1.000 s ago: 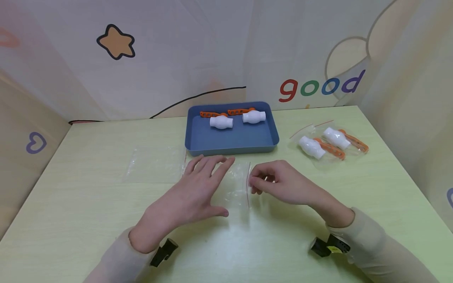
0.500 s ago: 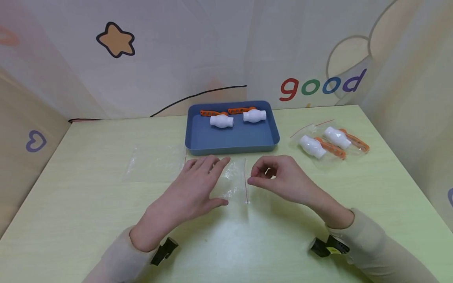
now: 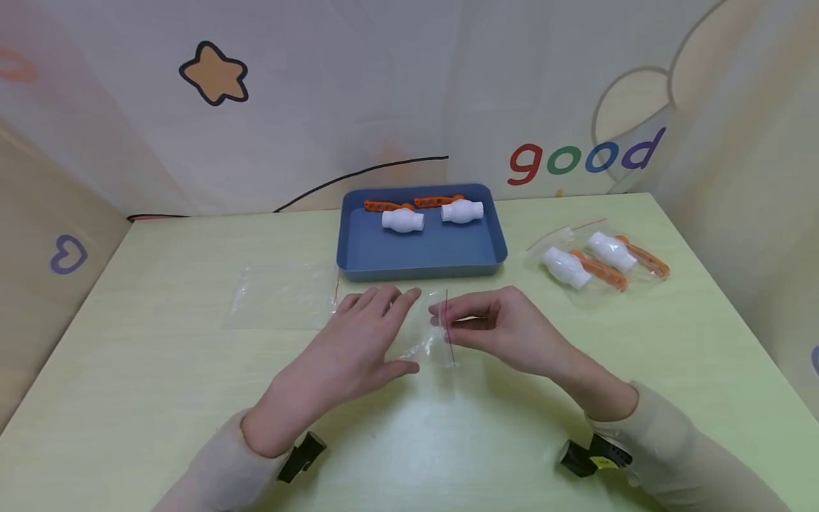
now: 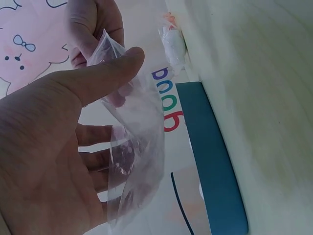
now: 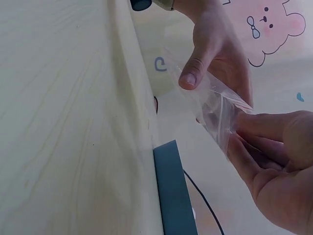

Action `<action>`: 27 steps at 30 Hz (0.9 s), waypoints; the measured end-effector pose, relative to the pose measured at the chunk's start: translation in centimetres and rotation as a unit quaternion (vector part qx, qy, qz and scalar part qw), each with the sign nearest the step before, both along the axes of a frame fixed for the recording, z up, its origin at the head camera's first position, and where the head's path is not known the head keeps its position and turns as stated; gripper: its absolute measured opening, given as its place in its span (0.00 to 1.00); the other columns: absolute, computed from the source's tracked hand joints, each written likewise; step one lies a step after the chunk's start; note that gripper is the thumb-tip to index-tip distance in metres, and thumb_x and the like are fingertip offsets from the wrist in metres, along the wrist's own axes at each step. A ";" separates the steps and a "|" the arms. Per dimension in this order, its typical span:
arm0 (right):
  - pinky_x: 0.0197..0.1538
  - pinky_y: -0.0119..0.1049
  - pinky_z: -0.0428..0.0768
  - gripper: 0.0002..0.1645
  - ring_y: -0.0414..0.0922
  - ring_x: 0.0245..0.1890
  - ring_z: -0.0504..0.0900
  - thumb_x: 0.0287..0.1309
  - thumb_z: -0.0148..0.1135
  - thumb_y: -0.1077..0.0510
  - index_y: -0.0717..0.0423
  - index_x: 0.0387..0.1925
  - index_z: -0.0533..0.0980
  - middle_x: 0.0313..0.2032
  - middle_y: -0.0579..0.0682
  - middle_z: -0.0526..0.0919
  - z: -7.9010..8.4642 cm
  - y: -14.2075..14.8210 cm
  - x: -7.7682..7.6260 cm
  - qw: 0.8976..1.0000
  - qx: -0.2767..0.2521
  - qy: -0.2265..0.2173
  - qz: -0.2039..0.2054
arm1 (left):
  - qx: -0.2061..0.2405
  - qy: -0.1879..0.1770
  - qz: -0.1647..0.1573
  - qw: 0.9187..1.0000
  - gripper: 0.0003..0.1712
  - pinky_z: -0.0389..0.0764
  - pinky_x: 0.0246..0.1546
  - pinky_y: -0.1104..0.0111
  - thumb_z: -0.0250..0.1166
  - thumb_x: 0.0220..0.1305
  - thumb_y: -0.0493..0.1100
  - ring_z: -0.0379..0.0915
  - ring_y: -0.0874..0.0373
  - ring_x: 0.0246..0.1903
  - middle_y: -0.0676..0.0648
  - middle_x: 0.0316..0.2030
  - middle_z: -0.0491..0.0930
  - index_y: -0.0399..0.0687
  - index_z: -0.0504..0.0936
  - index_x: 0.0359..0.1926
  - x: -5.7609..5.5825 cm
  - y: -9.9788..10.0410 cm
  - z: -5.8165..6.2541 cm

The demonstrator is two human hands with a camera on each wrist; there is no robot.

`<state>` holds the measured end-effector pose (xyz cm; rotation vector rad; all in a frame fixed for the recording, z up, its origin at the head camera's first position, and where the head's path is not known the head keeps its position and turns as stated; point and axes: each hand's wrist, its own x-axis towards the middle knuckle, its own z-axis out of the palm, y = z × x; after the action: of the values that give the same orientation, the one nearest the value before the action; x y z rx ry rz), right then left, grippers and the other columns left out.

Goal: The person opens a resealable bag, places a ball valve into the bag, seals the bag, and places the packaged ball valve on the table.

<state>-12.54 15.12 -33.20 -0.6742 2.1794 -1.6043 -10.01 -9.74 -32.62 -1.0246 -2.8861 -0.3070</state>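
Observation:
A clear zip bag with a red line along its mouth is held off the table by my left hand. Its edges span between my thumb and outstretched fingers, as the left wrist view confirms. At the bag's mouth, my right hand has its fingertips past the red line, apparently inside. Thumb and fingers stand apart there in the right wrist view, beside the bag's zip strip. Beyond both hands sits a blue tray with two white barrel-shaped plastic pieces and two orange perforated handles.
Another flat clear zip bag lies left of the tray. To the right lie two filled bags, each with a white piece and an orange handle. A printed curtain stands behind the table.
My right fingers were at the bag's mouth edge, drew slightly clear of it, then moved left past the red line. My left hand has stayed nearly in place with the bag.

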 end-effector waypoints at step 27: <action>0.54 0.38 0.82 0.31 0.46 0.55 0.85 0.53 0.77 0.68 0.63 0.60 0.80 0.55 0.54 0.86 -1.1 -0.5 -0.3 0.993 -0.002 0.110 0.043 | 0.096 -0.098 -0.017 0.990 0.49 0.62 0.64 0.46 0.79 0.57 0.55 0.71 0.51 0.59 0.44 0.58 0.74 0.40 0.67 0.72 -0.9 -1.0 -0.2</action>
<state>-12.88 14.65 -34.27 -0.9746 2.2644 -1.5536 -10.91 -10.75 -32.83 -1.0651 -2.9342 -0.7115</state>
